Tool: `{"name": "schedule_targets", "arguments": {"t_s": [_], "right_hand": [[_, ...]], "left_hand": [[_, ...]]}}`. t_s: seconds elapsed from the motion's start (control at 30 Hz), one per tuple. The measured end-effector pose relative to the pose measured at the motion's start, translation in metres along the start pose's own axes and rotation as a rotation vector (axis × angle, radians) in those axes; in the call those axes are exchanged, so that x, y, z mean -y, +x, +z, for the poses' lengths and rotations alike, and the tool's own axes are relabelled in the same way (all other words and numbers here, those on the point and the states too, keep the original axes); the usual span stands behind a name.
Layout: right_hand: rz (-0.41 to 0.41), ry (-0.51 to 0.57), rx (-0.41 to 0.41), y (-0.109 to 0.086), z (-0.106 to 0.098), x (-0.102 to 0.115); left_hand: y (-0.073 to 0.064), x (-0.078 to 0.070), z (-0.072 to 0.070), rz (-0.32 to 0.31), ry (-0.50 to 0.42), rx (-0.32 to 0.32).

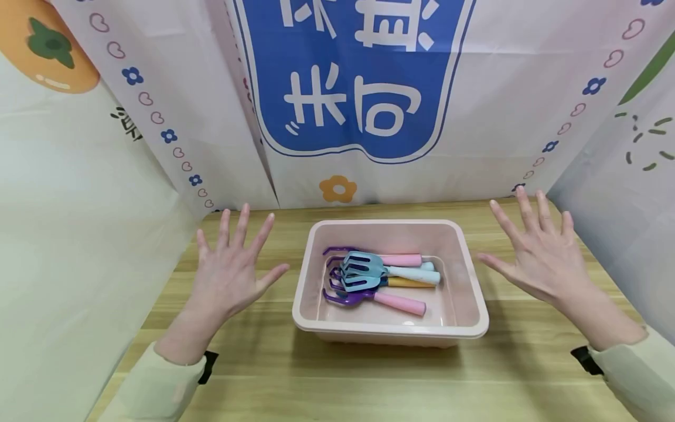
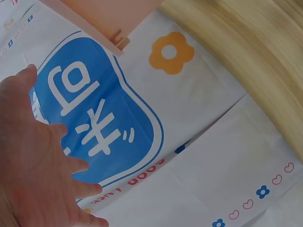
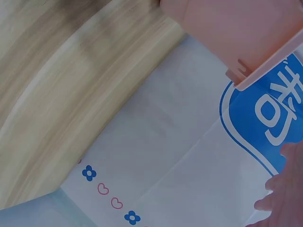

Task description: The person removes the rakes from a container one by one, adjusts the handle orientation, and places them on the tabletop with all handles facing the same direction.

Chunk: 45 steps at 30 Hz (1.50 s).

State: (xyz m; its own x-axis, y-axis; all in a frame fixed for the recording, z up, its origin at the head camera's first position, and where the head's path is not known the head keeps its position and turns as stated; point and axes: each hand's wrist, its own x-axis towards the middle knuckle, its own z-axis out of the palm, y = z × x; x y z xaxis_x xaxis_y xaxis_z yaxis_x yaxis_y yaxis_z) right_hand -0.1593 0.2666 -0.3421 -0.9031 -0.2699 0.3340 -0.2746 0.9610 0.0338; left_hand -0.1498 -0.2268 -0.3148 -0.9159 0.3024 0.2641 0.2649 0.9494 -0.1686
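Observation:
In the head view a pale pink plastic bin (image 1: 390, 331) stands on the wooden table between my two hands. Small garden tools lie piled inside it: purple hand rakes, one with a pink handle (image 1: 401, 303), and light blue garden forks (image 1: 364, 265). A yellow handle (image 1: 408, 282) shows among them. My left hand (image 1: 227, 275) is held to the left of the bin, fingers spread and holding nothing. On the other side, my right hand (image 1: 545, 261) is likewise spread and apart from the bin. Both wrist views catch part of the hand and the bin's outer wall (image 3: 236, 33).
The wooden table (image 1: 369, 381) reaches back to a white printed cloth (image 1: 485, 146) with a blue panel of characters. More white cloth (image 1: 79, 234) hangs along the left and right sides. Each wrist wears a black strap (image 1: 208, 367) by the sleeve.

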Motion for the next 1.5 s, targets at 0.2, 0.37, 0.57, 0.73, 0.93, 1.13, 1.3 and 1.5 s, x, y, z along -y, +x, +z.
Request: {"name": "schedule_targets", "arguments": {"t_s": [0.2,0.37,0.57,0.73,0.93,1.13,1.3,1.5], "right_hand": [[-0.021,-0.036,-0.007,0.002,-0.005,-0.003],[-0.045,-0.035,-0.023,0.004,-0.009,-0.003],[-0.074,-0.034,-0.025,0.008,-0.013,0.001],[-0.121,-0.03,-0.02,0.018,-0.017,0.007],[-0.203,-0.04,-0.042,0.035,-0.022,0.018],[-0.275,-0.047,-0.027,0.05,-0.027,0.03],[-0.333,-0.031,-0.017,0.062,-0.029,0.041],[-0.376,-0.003,0.033,0.072,-0.025,0.055]], "left_hand": [[0.002,0.002,-0.005,0.011,0.019,-0.007],[0.005,0.004,-0.011,0.021,0.037,-0.018],[0.008,0.005,-0.014,0.027,0.054,-0.016],[0.009,0.004,-0.014,0.027,0.048,-0.011],[0.01,0.0,-0.009,0.029,0.026,0.0],[0.009,-0.009,0.004,0.027,-0.009,0.018],[0.008,-0.016,0.016,0.027,-0.056,0.032],[0.006,-0.023,0.03,0.023,-0.192,0.07]]}}
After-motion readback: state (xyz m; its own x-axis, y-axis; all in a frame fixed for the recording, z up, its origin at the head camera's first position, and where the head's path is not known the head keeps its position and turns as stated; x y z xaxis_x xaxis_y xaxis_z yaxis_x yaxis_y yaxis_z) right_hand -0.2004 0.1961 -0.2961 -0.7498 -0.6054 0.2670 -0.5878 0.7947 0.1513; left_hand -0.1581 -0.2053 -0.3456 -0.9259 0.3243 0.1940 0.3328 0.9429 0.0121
